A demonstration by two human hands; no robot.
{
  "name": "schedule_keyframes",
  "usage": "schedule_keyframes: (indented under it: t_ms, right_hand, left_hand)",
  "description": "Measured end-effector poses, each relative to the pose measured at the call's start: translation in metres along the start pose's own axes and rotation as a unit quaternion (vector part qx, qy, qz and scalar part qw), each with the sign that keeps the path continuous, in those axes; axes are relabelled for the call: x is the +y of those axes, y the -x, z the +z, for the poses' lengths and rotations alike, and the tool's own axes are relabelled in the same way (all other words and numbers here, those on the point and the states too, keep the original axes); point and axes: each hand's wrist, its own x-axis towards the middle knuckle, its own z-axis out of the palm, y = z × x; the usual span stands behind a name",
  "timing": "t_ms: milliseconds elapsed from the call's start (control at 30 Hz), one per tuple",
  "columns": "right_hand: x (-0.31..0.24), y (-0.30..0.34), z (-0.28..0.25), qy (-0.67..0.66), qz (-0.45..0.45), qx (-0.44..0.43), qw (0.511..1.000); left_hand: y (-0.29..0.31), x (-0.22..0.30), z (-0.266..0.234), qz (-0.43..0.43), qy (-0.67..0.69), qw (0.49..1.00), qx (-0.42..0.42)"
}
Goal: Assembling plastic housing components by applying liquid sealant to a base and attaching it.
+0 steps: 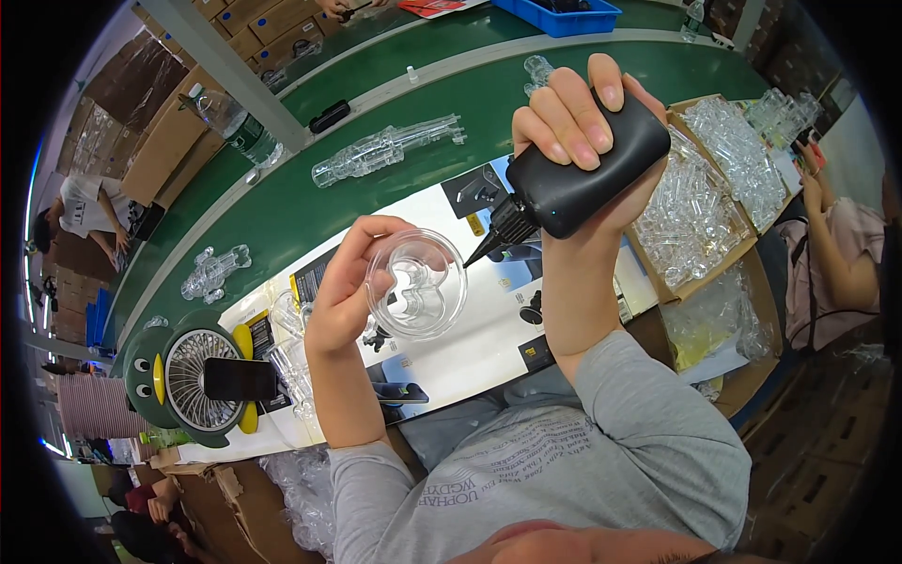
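Note:
My left hand (pixel 346 282) is closed round a clear round plastic part (pixel 417 320), whose open rim faces up and shows a lobed shape inside. In my right hand (pixel 583 122) is a black squeeze bottle (pixel 601 179), tipped so that its thin pointed nozzle (pixel 484 246) meets or nearly meets the rim's right side. Whether the tip touches cannot be made out. Beneath both hands lies a white printed sheet (pixel 470 362) with dark product pictures. More clear plastic parts (pixel 293 362) lie on the sheet beside my left forearm.
Clear assemblies (pixel 390 150) stretch across the green table (pixel 319 211). A penguin-shaped fan (pixel 193 381) with a phone (pixel 240 379) before it stands at left. Cardboard boxes (pixel 691 226) of clear pieces flank my right arm. A water bottle (pixel 240 127) and a blue tray (pixel 559 19) are farther off. Other people work nearby.

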Motion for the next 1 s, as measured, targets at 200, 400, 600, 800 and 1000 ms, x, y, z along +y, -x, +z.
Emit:
schedule_keyframes:
  t_ms: [200,400,600,800,1000]
  right_hand:
    - [-0.001,0.0,-0.002,-0.004,0.003,0.0,1.0]
    - [0.001,-0.001,-0.006,-0.02,0.005,-0.012,1.0]
    - [0.002,-0.001,-0.005,-0.017,0.009,-0.014,1.0]
    - [0.003,-0.001,-0.004,-0.019,0.012,-0.005,1.0]
    - [0.003,-0.002,-0.004,-0.022,0.017,-0.004,1.0]
  left_hand:
    - [0.005,-0.001,-0.005,-0.037,0.015,0.999,-0.01]
    - [0.003,0.005,0.0,-0.044,0.042,0.997,-0.049]
    - [0.003,0.008,0.0,-0.051,0.039,0.995,-0.078]
    - [0.005,0.005,0.0,-0.072,0.054,0.992,-0.093]
    - [0.005,0.001,-0.002,-0.077,0.035,0.99,-0.114]
